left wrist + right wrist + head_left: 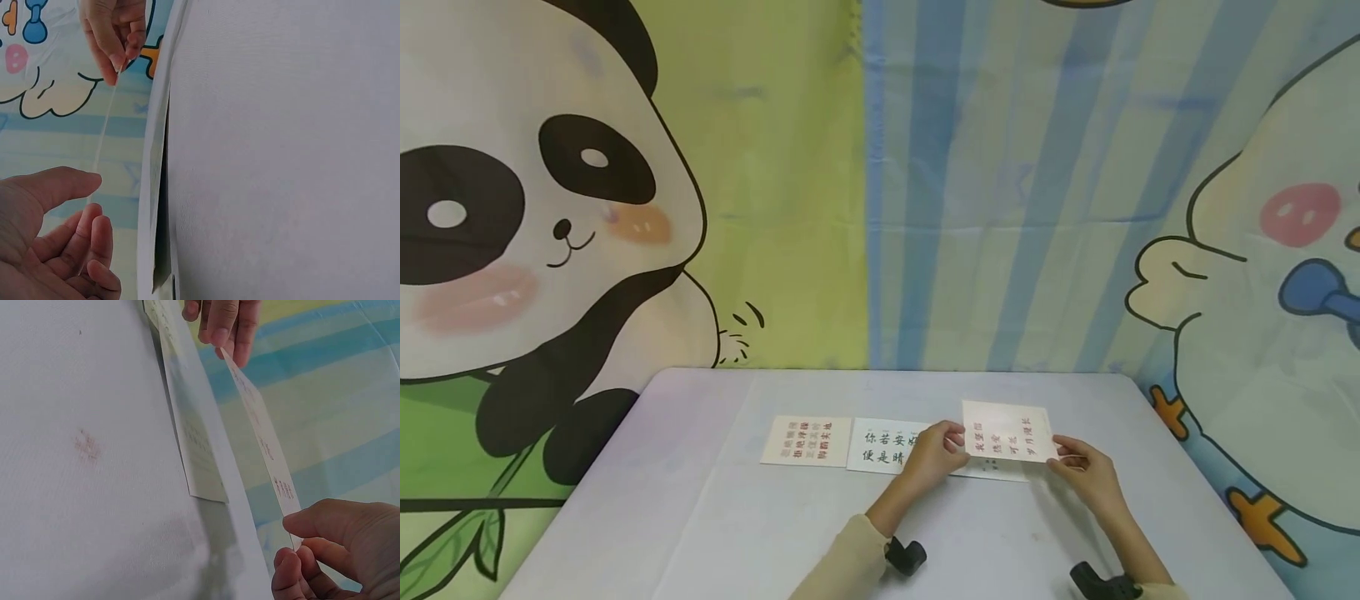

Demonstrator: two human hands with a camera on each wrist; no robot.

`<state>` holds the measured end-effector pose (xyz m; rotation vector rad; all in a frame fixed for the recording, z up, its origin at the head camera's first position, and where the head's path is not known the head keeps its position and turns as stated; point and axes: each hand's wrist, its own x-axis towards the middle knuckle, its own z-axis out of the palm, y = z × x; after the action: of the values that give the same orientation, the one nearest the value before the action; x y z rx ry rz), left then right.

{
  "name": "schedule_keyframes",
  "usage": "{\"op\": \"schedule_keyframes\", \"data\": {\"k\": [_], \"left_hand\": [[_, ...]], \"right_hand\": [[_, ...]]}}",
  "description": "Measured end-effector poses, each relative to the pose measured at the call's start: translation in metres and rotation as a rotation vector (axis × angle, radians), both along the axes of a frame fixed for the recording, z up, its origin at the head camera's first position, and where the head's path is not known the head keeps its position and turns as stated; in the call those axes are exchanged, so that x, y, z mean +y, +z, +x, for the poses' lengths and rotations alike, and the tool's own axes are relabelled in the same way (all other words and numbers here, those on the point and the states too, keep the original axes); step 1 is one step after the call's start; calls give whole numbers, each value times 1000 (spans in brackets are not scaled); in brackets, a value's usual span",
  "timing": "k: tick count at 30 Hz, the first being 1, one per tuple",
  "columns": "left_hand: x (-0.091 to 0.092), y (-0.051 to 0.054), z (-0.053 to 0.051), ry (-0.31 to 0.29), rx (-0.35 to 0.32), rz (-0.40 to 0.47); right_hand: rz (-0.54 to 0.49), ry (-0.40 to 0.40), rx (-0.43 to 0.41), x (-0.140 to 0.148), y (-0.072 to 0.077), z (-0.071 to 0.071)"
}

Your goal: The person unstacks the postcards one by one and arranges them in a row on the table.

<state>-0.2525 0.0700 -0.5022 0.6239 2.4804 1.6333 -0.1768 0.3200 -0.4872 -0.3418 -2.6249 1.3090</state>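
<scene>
A white card with columns of red characters is raised above the table between both hands. My left hand pinches its left edge between thumb and fingers. On the opposite edge, my right hand pinches the lower right corner. The left wrist view shows the same card almost edge-on. Beneath it lies a white card with dark green characters, partly hidden by the left hand and the raised card; whether its right part is a separate card I cannot tell. A cream card with red and grey characters lies farther left.
The white table has a backdrop behind it with a cartoon panda and a pale bird figure. Black wrist devices are on both wrists. A faint reddish mark shows on the tabletop.
</scene>
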Motion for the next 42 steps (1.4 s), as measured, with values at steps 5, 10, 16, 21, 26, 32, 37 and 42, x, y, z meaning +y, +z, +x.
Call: {"op": "schedule_keyframes", "data": {"k": [5, 10, 16, 21, 26, 32, 37, 42], "left_hand": [[8, -4, 2, -17, 2, 3], [18, -6, 5, -50, 11, 0], [29, -10, 10, -76, -7, 17], [39, -12, 15, -86, -10, 23], [50, -12, 19, -116, -33, 26], [59, -12, 22, -137, -61, -3], [66, -9, 24, -155, -70, -2], [72, -8, 22, -156, -69, -20]], "right_hand": [[11, -14, -8, 8, -2, 4], [21, -33, -34, 18, -6, 8], [18, -63, -71, 29, -9, 13], [23, -106, -78, 37, -11, 16], [-2, -167, -88, 45, -17, 19], [7, -220, -76, 53, -25, 21], [-11, -234, -87, 61, -27, 22], [-72, -261, -122, 67, -31, 21]]}}
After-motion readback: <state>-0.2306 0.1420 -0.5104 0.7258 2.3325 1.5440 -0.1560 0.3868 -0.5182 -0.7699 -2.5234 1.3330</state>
